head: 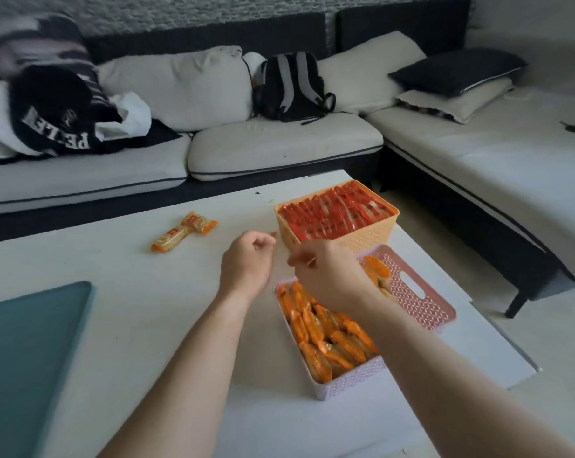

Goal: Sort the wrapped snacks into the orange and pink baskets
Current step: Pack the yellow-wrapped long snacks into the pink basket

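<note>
The orange basket (372, 236) stands at the far right of the white table, packed with red-wrapped snacks (337, 209). Nearer to me the pink basket (421, 292) holds orange-wrapped snacks (329, 335). Two orange-wrapped snacks (183, 232) lie loose on the table to the left. My left hand (248, 262) hovers over the table left of the baskets, fingers curled, with a small orange bit showing at its fingertips. My right hand (329, 272) is over the far end of the pink basket, fingers bent downward; what it holds is hidden.
A teal tray (28, 352) lies at the table's near left. A grey and black sofa (279, 143) with cushions, clothes and a backpack (291, 85) runs behind and to the right of the table (130, 309). The table's right edge lies just beyond the baskets.
</note>
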`<state>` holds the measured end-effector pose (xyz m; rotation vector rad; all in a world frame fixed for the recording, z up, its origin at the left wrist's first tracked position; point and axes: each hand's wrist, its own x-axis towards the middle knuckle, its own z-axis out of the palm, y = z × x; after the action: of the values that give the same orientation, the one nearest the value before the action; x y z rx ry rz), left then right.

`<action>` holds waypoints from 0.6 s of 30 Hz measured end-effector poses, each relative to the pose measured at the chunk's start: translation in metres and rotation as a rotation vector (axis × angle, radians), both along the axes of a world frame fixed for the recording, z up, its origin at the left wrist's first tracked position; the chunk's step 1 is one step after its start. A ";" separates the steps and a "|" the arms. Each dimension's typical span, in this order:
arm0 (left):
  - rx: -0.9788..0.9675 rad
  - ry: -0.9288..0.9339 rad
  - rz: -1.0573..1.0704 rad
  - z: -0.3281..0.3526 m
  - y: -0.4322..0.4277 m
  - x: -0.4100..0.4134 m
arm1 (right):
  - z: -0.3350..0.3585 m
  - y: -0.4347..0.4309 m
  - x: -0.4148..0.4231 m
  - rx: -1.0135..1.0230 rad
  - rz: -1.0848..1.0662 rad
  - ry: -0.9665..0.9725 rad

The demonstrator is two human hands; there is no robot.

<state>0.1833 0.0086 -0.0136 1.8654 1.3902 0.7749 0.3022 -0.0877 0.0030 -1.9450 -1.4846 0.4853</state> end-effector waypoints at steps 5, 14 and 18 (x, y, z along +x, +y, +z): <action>-0.119 0.187 0.103 -0.023 0.048 -0.072 | -0.010 0.074 -0.048 -0.245 0.099 -0.035; 0.083 0.746 0.134 -0.067 0.178 -0.115 | -0.074 0.222 -0.063 -0.658 -0.171 -0.194; 0.066 0.746 0.141 -0.089 0.246 -0.114 | -0.106 0.257 -0.064 -0.653 -0.158 -0.419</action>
<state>0.0689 0.2549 -0.1029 2.2404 1.9724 0.1674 0.2386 0.1689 -0.1032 -2.7915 -1.5183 0.5629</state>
